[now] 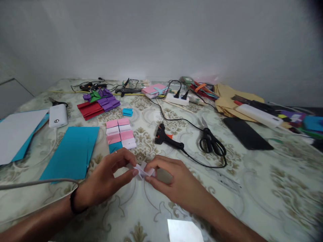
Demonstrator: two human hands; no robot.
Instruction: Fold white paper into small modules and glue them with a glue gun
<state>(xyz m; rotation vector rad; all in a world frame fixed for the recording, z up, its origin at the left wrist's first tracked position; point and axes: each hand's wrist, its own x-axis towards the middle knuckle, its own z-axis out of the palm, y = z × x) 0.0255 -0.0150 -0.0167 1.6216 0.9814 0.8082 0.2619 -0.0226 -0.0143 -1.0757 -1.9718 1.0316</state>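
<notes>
Between both hands is a small folded white paper piece [142,170], with flaps sticking out in several directions. My left hand [114,174] pinches its left side between thumb and fingertips. On the other side, my right hand [169,178] grips it the same way, so its ends are partly hidden by fingers. Just beyond my left hand lie folded pink, white and blue paper pieces [120,133] in two columns. A black glue gun [168,138] rests past my right hand. Close to me, a white paper sheet [184,230] lies on the patterned tablecloth.
Blue paper sheets [72,153], a white power bank [58,116] and white paper [19,134] are at left. Black-handled scissors [211,139], a black phone [247,133] and a clear ruler [224,179] lie right. A power strip [177,99] and purple folded papers [108,101] sit farther back.
</notes>
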